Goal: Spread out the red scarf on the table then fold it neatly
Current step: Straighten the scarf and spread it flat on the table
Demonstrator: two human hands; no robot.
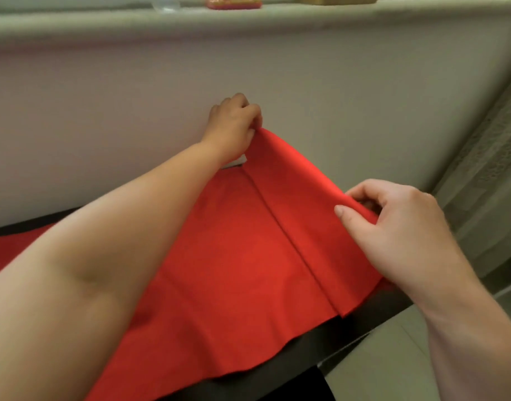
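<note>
Now the right end of the red scarf (236,256) is pinched, far corner by the left hand (234,127), near corner by the right hand (393,224); its length runs leftward.

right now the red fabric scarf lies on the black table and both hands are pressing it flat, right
Not quite: in the head view the left hand and right hand pinch one edge of the red fabric scarf and hold it raised, not flat. The rest lies on the black table.

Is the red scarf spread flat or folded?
Partly folded: left hand and right hand hold one scarf end lifted over the rest, spread on the table.
</note>
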